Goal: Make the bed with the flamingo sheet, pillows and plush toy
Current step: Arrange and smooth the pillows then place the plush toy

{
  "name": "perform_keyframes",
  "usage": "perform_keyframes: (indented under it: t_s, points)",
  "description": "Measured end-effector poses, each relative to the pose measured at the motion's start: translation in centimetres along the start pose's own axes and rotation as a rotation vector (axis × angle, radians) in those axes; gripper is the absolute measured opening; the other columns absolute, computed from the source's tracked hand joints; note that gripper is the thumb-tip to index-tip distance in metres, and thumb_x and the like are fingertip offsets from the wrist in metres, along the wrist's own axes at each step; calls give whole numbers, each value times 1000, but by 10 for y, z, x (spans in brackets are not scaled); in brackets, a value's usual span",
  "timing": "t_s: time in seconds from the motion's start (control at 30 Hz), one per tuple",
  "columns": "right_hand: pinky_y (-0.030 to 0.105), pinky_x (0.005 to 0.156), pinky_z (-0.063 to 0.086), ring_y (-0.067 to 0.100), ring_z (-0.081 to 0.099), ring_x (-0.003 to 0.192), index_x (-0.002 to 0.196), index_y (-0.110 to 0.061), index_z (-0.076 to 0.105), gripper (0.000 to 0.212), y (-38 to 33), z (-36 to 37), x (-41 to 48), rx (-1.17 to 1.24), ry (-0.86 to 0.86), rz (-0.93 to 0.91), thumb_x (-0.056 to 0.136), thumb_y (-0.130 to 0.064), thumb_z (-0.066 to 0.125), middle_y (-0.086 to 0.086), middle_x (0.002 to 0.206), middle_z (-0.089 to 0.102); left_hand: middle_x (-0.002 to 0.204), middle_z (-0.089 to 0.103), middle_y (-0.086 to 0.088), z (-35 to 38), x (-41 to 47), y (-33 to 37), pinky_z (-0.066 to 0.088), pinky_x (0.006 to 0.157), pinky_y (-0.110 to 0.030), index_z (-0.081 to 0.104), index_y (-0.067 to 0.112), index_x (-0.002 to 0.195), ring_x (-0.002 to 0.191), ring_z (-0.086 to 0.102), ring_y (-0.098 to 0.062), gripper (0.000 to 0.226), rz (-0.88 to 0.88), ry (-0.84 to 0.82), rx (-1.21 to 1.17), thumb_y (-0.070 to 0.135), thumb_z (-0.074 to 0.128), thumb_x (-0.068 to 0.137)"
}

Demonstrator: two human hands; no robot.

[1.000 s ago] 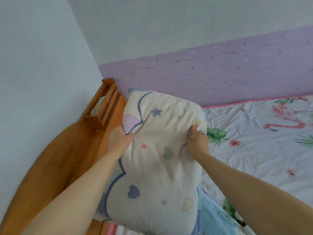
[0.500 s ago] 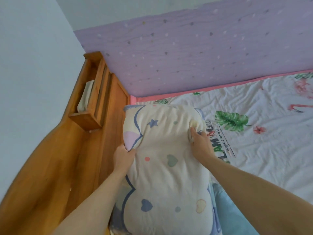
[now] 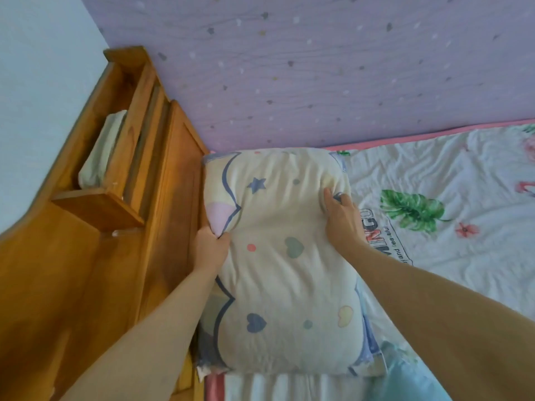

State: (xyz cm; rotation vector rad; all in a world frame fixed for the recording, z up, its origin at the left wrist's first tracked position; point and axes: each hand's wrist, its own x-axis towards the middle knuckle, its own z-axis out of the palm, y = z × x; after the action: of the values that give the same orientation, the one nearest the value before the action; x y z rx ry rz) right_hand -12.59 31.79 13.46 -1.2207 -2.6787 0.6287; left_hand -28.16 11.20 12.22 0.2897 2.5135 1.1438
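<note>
A cream pillow (image 3: 283, 270) printed with hearts and stars is held by both long edges. The grip of the left hand (image 3: 210, 247) is closed on the pillow's left edge, thumb on top; that of the right hand (image 3: 343, 218) is curled into its right edge. The flamingo sheet (image 3: 448, 175) is spread beneath and to the right of the pillow, the wooden headboard (image 3: 162, 180) just to its left.

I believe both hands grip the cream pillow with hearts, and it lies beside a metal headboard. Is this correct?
Not quite. The head view shows the headboard is wooden, not metal. The rest holds: the left hand and the right hand both grip the cream pillow with hearts, beside it.
</note>
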Motion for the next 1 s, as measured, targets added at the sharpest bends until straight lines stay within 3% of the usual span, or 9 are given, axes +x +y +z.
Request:
perform_keyframes:
  t_s: [0.1,0.2,0.3,0.43,0.63,0.8,0.87,0.93,1.0]
  points:
    - [44,97,40,31,34,123,149,-40,8,87,1,16,27,-5,-87,-16,84,7,41,5,142,29,119,58,-17,16,34,-9,45,91,-37,49,5,126,112,55,-34,42,-28,41,56,19,62,88]
    - [42,110,31,35,27,138,151,-33,13,77,13,45,24,-127,-349,-25,88,1,41,6,158,7,146,36,-17,31,56,-31,40,102,-43,6,18,152,130,41,-37,90,-145,-39,200,34,66,86]
    - [37,112,31,33,28,140,151,-30,13,72,36,79,-14,-216,-610,-13,91,-13,49,10,159,-3,141,41,-18,47,50,-63,41,101,-40,19,19,150,127,42,-36,88,7,-175,297,30,72,80]
    - [37,112,28,35,22,142,151,-29,-10,108,60,100,-58,-282,-763,-42,80,-27,72,12,158,-11,156,13,-13,63,22,-101,23,114,-38,19,24,151,144,14,-30,87,2,-308,416,40,70,82]
    - [48,112,29,43,5,143,146,-32,-24,135,68,117,-86,-282,-772,1,65,-37,84,11,155,-25,156,8,-12,70,-19,-126,25,112,-37,13,35,150,144,13,-31,95,-13,-239,424,48,71,77]
    - [46,105,38,38,-1,144,145,-33,-23,129,57,122,-132,-382,-623,-10,68,-43,81,12,155,-24,157,-17,-4,67,-61,-134,30,109,-53,-6,47,146,144,-2,-37,107,115,-252,661,55,71,73]
    - [50,101,40,37,12,144,146,-33,-12,130,61,128,-149,-430,-502,-90,62,-31,87,12,157,-10,154,-28,-2,71,-78,-139,28,108,-58,-7,44,147,143,-13,-39,111,229,-280,784,55,73,70]
    - [55,94,45,35,36,137,145,-30,15,127,68,141,-164,-409,-420,-197,46,-7,90,10,155,14,151,-37,1,77,-93,-146,16,111,-64,-11,38,147,141,-24,-36,111,316,-374,899,52,71,73]
    - [56,95,43,34,38,136,146,-30,18,123,72,156,-179,-409,-411,-278,48,1,85,7,156,18,149,-39,3,85,-104,-157,9,112,-64,-11,32,148,141,-26,-34,106,340,-456,972,48,66,78]
